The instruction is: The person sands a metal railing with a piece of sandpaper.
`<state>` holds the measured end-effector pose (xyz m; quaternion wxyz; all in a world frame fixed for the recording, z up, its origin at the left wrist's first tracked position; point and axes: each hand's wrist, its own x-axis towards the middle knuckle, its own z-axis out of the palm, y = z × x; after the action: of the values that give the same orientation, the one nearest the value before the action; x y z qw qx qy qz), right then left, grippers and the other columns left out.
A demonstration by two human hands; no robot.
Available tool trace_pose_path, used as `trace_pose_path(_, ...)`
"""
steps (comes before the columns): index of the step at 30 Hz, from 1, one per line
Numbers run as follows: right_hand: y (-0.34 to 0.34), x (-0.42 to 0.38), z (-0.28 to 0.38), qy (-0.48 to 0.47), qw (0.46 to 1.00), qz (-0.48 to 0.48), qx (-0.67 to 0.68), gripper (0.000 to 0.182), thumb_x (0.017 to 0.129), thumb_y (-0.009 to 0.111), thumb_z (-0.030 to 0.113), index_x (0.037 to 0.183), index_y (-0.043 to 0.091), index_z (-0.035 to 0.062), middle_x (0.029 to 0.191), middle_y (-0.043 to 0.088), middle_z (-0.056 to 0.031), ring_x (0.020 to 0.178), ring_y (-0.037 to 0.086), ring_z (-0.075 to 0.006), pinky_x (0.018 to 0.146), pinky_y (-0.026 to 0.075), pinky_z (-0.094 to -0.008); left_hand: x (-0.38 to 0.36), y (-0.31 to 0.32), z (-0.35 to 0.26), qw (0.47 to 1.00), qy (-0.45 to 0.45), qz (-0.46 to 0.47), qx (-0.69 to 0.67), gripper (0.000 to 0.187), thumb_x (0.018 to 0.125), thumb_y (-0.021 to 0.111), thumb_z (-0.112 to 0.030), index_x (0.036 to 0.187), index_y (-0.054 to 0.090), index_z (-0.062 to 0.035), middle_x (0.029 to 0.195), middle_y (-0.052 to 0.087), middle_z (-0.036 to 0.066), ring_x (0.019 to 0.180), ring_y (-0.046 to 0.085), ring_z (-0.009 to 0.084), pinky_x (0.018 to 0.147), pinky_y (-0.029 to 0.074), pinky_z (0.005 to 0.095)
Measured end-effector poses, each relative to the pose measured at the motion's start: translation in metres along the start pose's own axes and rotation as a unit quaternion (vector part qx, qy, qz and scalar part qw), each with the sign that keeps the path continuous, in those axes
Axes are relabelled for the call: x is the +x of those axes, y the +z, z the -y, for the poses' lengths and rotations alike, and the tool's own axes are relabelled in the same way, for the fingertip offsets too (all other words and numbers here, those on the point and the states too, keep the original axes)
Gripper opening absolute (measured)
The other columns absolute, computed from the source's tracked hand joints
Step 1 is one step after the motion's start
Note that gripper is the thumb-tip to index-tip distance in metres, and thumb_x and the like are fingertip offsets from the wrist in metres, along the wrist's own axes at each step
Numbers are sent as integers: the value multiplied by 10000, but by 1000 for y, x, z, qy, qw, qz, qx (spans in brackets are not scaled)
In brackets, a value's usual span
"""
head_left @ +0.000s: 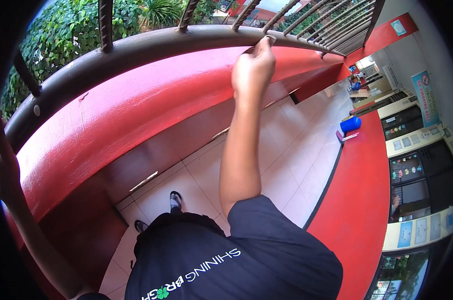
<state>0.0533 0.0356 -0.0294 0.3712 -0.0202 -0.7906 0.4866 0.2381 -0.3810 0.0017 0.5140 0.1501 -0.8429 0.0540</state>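
Observation:
A dark metal rail [151,44] with upright twisted bars runs over a red ledge [121,95]. Raised at the end of the outstretched arm, my right hand [255,67] is closed in front of the rail, with a small pale bit showing at its fingertips that is too small to name. At the far left edge, my left hand [6,150] is in dark shadow beside the rail; its fingers cannot be made out.
Below are a tiled floor [201,175] and my sandalled feet. On the right stand a red wall [359,195], a blue container [350,124], a hanging sign [425,100] and windows. Leafy plants [81,40] grow beyond the bars.

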Motion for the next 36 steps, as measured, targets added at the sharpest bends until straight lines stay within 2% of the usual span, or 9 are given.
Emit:
trace_pose_path(11, 14, -49, 23, -57, 998, 39, -13, 289, 1050, 422, -38, 1266, 545, -186, 973, 716, -184, 845, 591, -142, 839, 494, -274, -11, 8, 4, 989, -109, 83, 55, 762, 1024, 386, -741, 1081, 532, 4, 600, 529, 55, 466, 583, 273, 414, 447, 413)
trace_pose_path(12, 13, -83, 48, -75, 995, 66, 9, 434, 990, 441, -104, 1415, 469, -184, 1027, 719, -244, 908, 670, -197, 885, 503, -273, -12, 13, 10, 985, -126, 96, 65, 761, 1024, 386, -740, 1081, 531, 4, 601, 529, 55, 467, 583, 273, 414, 448, 413)
trace_pose_path(13, 19, -97, 52, -140, 985, 93, 29, 704, 848, 436, -176, 1523, 241, -214, 1374, 494, -486, 1370, 482, -507, 1199, 387, -413, -14, 18, 18, 981, -142, 112, 74, 759, 1025, 386, -739, 1082, 531, 4, 602, 529, 55, 467, 583, 273, 414, 448, 413)
trace_pose_path(14, 20, -99, 54, -154, 984, 87, 23, 716, 831, 447, -181, 1519, 253, -216, 1343, 520, -479, 1306, 527, -538, 1167, 421, -448, -17, 23, 26, 976, -156, 130, 82, 758, 1026, 385, -738, 1082, 530, 4, 603, 529, 55, 467, 582, 272, 413, 449, 413)
trace_pose_path(16, 13, -82, 70, -21, 997, 78, 14, 533, 944, 399, -139, 1474, 399, -198, 1328, 594, -416, 1384, 562, -379, 1142, 435, -374, -19, 25, 32, 980, -132, 127, 78, 746, 1029, 395, -726, 1083, 551, 1, 622, 548, 64, 493, 595, 273, 443, 459, 407)
trace_pose_path(26, 24, -72, 55, -141, 985, -18, -98, 570, 872, 453, -142, 1436, 536, -123, 1234, 694, -340, 1130, 717, -390, 1029, 505, -345, -12, 31, 53, 998, 31, 37, 50, 646, 1064, 483, -619, 1093, 736, -26, 797, 716, 152, 728, 713, 277, 705, 549, 345)
trace_pose_path(28, 19, -63, 56, -25, 1000, -11, -3, 571, 887, 437, -153, 1453, 510, -130, 1235, 681, -361, 1162, 706, -392, 1046, 497, -341, -14, 31, 44, 991, 9, 95, 91, 604, 1118, 492, -425, 1536, 463, 10, 1480, 568, 250, 1349, 589, 309, 1156, 461, 388)
trace_pose_path(33, 47, -121, 87, -122, 991, -18, -57, 560, 922, 459, -121, 1481, 443, -146, 1218, 668, -379, 1170, 682, -438, 1036, 506, -353, -11, 36, 39, 1000, -3, 2, 1, 707, 1010, 498, -702, 1351, 656, -103, 1042, 790, 143, 1000, 763, 355, 790, 603, 448)
trace_pose_path(36, 57, -141, 89, -104, 994, -18, 5, 495, 951, 462, -95, 1443, 497, -135, 1038, 728, -266, 922, 718, -235, 890, 526, -303, -6, 20, 20, 1000, 8, -15, -5, 692, 1001, 500, -714, 1286, 665, -106, 862, 784, 72, 860, 783, 338, 716, 605, 469)
